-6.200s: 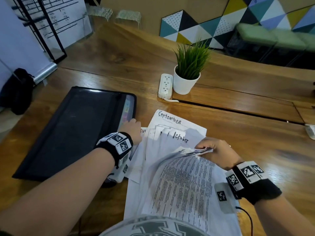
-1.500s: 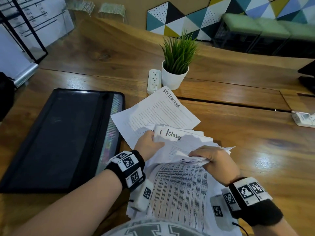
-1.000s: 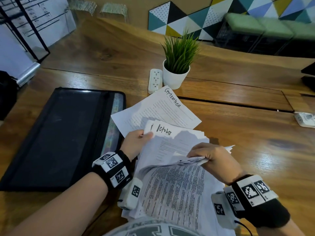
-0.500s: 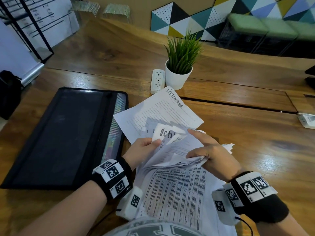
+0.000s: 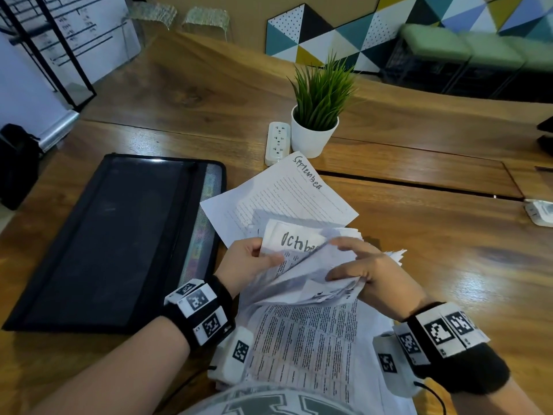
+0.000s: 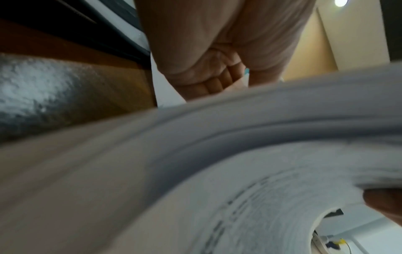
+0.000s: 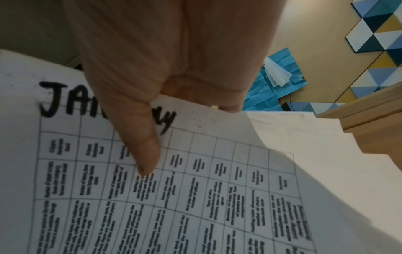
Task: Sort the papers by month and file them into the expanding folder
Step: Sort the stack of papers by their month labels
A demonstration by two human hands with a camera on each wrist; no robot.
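A black expanding folder (image 5: 113, 235) lies flat on the left of the wooden table. A sheet marked September (image 5: 287, 199) rests loose on the table behind my hands. My left hand (image 5: 263, 256) pinches the left edge of a sheet marked October (image 5: 296, 239), lifted off the stack. My right hand (image 5: 344, 260) grips a bundle of papers (image 5: 314, 292) bent back toward me, index finger stretched over it. In the right wrist view my thumb (image 7: 143, 146) presses a gridded sheet marked January (image 7: 195, 197). The left wrist view shows curled fingers (image 6: 217, 80) behind blurred curved papers (image 6: 217, 154).
A potted green plant (image 5: 317, 115) and a white power strip (image 5: 278, 142) stand just beyond the September sheet. A small white device (image 5: 538, 211) sits at the table's right edge. A groove (image 5: 419, 187) runs across the table.
The September sheet, earlier under the stack, now lies apart and turned on the table. My left hand has lifted the October sheet toward me, and my right index finger has stretched out over the bundle.
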